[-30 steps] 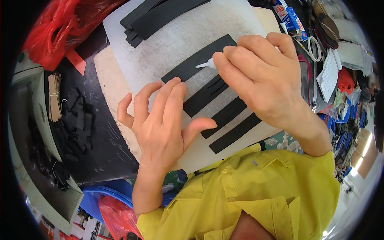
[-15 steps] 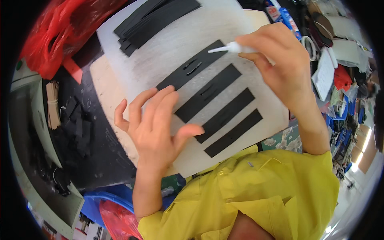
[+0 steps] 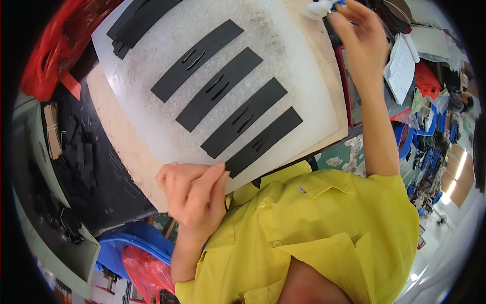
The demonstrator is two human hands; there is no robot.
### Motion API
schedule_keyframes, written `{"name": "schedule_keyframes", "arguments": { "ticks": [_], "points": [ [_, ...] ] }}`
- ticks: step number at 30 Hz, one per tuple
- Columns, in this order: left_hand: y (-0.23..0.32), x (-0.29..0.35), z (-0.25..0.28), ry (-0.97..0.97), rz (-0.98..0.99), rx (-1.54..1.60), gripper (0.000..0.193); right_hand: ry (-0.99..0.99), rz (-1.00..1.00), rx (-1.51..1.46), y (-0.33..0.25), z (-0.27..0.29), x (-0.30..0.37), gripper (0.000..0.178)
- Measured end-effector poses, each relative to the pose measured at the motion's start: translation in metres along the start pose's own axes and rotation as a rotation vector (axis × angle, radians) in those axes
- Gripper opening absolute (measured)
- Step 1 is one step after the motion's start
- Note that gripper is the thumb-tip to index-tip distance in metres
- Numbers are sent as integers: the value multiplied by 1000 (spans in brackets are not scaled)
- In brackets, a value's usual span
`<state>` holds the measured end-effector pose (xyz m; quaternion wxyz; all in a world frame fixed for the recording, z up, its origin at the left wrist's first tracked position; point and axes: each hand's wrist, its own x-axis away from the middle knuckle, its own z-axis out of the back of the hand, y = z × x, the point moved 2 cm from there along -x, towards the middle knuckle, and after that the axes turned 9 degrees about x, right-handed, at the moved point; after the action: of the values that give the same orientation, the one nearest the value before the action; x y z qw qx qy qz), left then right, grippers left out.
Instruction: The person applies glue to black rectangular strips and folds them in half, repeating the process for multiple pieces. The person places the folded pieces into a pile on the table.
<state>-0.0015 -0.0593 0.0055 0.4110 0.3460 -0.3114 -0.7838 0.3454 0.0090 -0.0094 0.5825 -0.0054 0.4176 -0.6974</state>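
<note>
Several black strips lie slanted in a row on a whitish translucent sheet [image 3: 298,66], each with a pair of short dark marks near its middle. My left hand [image 3: 195,195] is closed, with thumb and forefinger at the lower left end of the nearest black strip [image 3: 263,142]. A small white squeeze bottle [image 3: 318,9] is at the sheet's far right. Just beside it is my right hand [image 3: 362,43], its fingers apart and slightly blurred. A stack of more black strips [image 3: 142,20] rests at the sheet's far left.
Beneath the sheet is a pale board [image 3: 121,137] on a dark table. A red plastic bag [image 3: 61,45] and a bundle of light sticks [image 3: 52,129] are on the left. A blue bin [image 3: 134,243] stands below. A written notepad [image 3: 402,68] lies right.
My right hand has moved up and right with the white bottle, and its fingers have loosened. My spread left hand has drawn in toward me and closed at the nearest strip. The view has shifted.
</note>
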Motion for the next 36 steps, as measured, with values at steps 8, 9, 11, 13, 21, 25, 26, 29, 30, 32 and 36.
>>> {"name": "schedule_keyframes", "arguments": {
  "ticks": [8,9,11,13,21,25,26,29,30,32,36],
  "points": [
    [14,11,-18,-8,-44,-284,31,-424,296,104,-84,22,91,29],
    [16,11,-19,-23,-38,-317,30,-431,251,83,-83,22,92,23],
    [19,7,-20,-3,19,-254,27,-469,273,51,-83,24,92,20],
    [22,8,-21,14,62,-169,25,-516,226,15,-85,28,94,18],
    [24,8,-48,197,-46,74,29,-460,301,13,-113,28,117,30],
    [22,9,-41,94,-108,34,30,-442,312,-46,-102,27,132,46],
    [21,8,-41,73,-141,5,31,-456,340,-34,-100,28,135,49],
    [17,10,-44,46,-196,-11,33,-488,391,-5,-98,27,142,54],
    [15,10,-44,44,-196,-7,34,-493,388,-1,-100,26,144,55],
    [14,10,-45,43,-196,-1,35,-502,401,15,-100,25,146,55],
    [14,9,-45,37,-195,-8,35,-508,440,53,-98,24,148,54]
  ]
}}
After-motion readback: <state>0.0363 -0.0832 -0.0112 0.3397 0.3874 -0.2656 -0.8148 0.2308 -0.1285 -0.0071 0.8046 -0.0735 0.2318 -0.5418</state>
